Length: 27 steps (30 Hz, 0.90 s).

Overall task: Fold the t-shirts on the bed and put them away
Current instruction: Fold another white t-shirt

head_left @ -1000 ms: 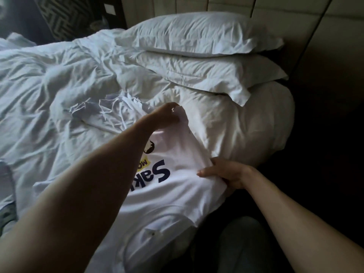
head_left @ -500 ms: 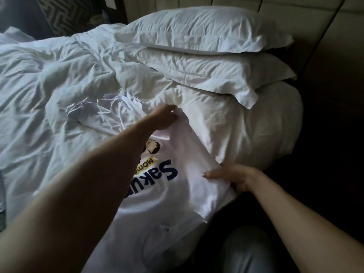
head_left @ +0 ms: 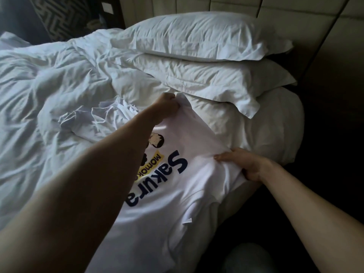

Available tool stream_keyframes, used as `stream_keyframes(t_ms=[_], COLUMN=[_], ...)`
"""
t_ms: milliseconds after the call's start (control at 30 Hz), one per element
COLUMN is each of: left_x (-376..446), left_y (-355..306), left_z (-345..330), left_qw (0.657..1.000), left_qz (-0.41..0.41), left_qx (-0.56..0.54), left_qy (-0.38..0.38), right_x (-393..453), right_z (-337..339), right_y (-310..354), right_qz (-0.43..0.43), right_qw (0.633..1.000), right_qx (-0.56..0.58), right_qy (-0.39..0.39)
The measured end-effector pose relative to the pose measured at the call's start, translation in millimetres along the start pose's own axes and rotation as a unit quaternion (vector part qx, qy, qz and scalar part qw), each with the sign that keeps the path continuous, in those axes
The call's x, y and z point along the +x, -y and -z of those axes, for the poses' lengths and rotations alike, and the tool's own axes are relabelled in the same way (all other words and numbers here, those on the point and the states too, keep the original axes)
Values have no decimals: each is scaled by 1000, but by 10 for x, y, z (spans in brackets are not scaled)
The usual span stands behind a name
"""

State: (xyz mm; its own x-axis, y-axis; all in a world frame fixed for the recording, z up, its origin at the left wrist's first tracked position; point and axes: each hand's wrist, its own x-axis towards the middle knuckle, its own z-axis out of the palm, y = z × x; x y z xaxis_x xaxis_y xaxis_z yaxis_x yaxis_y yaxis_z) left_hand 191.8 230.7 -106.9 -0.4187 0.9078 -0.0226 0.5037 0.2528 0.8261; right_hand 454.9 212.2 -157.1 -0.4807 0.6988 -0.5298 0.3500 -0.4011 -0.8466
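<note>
Beyond the left hand (head_left: 164, 107), 2 white pillows (head_left: 199, 54) are lying stacked, the upper one overhanging the lower, with a padded headboard (head_left: 295, 14) rising behind them. A rumpled white duvet (head_left: 49, 79) is spreading out to the left of the left forearm, and a second crumpled white garment (head_left: 94, 119) is lying bunched just left of that hand's wrist. The left forearm itself is crossing over the printed t-shirt (head_left: 197, 146) and hiding the left part of its lettering. Below the right hand (head_left: 243, 164), the bed edge is dropping into dark floor.

The t-shirt is lying spread on the bed between the 2 hands, print facing up, its dark blue word and yellow banner sitting between them and running back under the left forearm. The left hand is gripping the shirt's far corner in a closed fist, lifting it slightly toward the pillows. The right hand is pinching the near-right edge, thumb on top and fingers curled under, with folds radiating from the grip.

Compared with 0.5 s ago, more of the lettering is showing, the fabric is looking tauter between the hands, and the right hand is now bunching the cloth rather than lying flat on it.
</note>
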Motion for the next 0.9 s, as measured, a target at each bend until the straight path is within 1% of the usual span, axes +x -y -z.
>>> stream_keyframes(t_ms=[167, 333, 467, 567, 667, 767, 900], left_x=[124, 161, 50, -131, -442, -793, -1278], left_y=[-252, -751, -1113, -1195, -1179, -1100, -876], left_z=[82, 373, 687, 911, 1141, 1380, 1810], left_qw=[999, 992, 983, 973, 965, 958, 955], left_qz=[-16, -65, -97, -114, -127, -136, -136], left_qx=[-47, -97, -136, -172, -203, -227, -239], left_qy=[-22, -47, -79, -101, -106, -106, -109], right_x=[-44, -357, -672, -896, -1174, -1491, -1910], right_z=[166, 316, 291, 185, 11, -245, -761], right_y=[339, 961, 1395, 1583, 1657, 1682, 1635], right_qz=[36, 98, 155, 185, 213, 224, 234], right_qw=[999, 993, 984, 977, 969, 966, 962], right_qx=[3, 2, -13, -35, -75, -113, -137], right_qy=[-36, -65, -87, -105, -95, -64, -14])
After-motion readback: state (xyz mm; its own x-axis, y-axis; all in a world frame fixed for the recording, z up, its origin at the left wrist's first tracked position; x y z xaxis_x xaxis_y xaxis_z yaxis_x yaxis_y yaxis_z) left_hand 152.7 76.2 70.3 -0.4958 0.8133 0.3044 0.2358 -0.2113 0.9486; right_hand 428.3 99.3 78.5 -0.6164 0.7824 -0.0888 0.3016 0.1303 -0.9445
